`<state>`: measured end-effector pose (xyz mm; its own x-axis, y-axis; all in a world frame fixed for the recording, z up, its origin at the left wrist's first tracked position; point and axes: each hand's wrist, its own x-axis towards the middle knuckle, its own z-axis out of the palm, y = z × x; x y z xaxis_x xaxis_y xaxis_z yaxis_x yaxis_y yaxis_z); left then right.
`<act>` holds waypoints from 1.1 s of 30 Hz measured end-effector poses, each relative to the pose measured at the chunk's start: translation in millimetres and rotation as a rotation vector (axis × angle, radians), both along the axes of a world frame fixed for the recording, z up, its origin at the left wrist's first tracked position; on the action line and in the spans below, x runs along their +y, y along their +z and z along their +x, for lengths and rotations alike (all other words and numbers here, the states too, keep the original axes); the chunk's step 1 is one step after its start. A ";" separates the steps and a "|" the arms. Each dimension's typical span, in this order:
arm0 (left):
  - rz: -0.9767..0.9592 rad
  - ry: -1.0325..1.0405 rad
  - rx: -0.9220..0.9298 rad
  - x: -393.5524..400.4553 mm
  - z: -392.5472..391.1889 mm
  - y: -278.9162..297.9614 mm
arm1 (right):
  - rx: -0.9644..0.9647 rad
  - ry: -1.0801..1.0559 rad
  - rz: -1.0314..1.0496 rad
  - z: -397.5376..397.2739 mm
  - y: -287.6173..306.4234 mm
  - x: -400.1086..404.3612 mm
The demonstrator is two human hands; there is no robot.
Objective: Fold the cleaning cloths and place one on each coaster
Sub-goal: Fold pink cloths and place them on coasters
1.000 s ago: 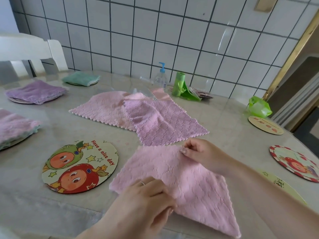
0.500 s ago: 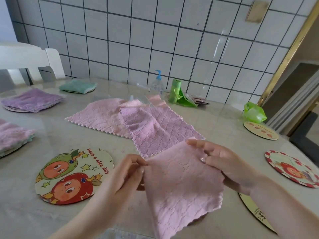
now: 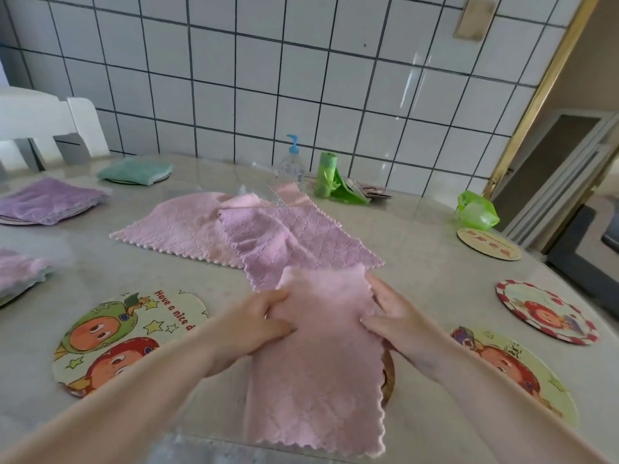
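A pink cleaning cloth [image 3: 318,373], folded into a long strip, lies in front of me over a mostly hidden coaster [image 3: 388,370]. My left hand [image 3: 254,323] grips its left edge and my right hand [image 3: 392,309] grips its right edge, near the far end. Two unfolded cloths, one pink [image 3: 177,229] and one lilac [image 3: 294,242], lie flat in the middle of the table. A bare cartoon coaster [image 3: 120,336] sits to the left. Three more bare coasters [image 3: 522,363] [image 3: 546,313] [image 3: 489,244] lie to the right.
Folded cloths rest on coasters at the left: purple [image 3: 50,199], green [image 3: 134,169], and pink [image 3: 16,272]. A pump bottle [image 3: 292,162], a green bag roll [image 3: 326,179] and a green bag [image 3: 477,211] stand by the tiled wall. A white chair [image 3: 40,125] is behind the table.
The pink cloth went from lying flat, to lifted between both hands, to a folded strip laid down over the near coaster, with both hands on its sides.
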<state>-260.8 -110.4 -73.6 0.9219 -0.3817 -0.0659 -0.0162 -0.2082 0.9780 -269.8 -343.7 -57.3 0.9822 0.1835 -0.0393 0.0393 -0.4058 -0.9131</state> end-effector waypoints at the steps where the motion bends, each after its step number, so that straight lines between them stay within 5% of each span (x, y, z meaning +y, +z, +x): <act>1: 0.034 -0.031 0.028 0.9 0.0 -2.6 | 0.049 -0.001 0.055 -0.2 -8.0 -0.4; 5: -0.012 -0.080 0.045 3.7 -10.4 2.5 | 0.133 -0.019 0.220 -13.6 -12.7 -1.9; 11: 0.046 -0.088 0.077 33.3 -44.0 -5.2 | 0.134 0.024 0.195 -59.5 -19.7 -12.8; 19: 0.175 -0.098 -0.126 26.6 -63.4 -6.6 | -0.108 0.026 0.204 -81.2 -23.1 4.1; 27: -0.093 -0.077 0.142 34.6 -85.9 -14.3 | -0.026 0.058 0.092 -109.9 -29.0 -5.0; 33: 0.307 -0.198 -0.152 56.8 -100.3 -22.2 | -0.169 0.094 -0.095 -115.2 -39.7 -11.5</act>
<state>-361.0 -53.6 -95.8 0.8405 -0.5368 -0.0730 -0.2255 -0.4692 0.8538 -385.0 -355.2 -96.9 0.9550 0.2781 0.1034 0.2307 -0.4768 -0.8482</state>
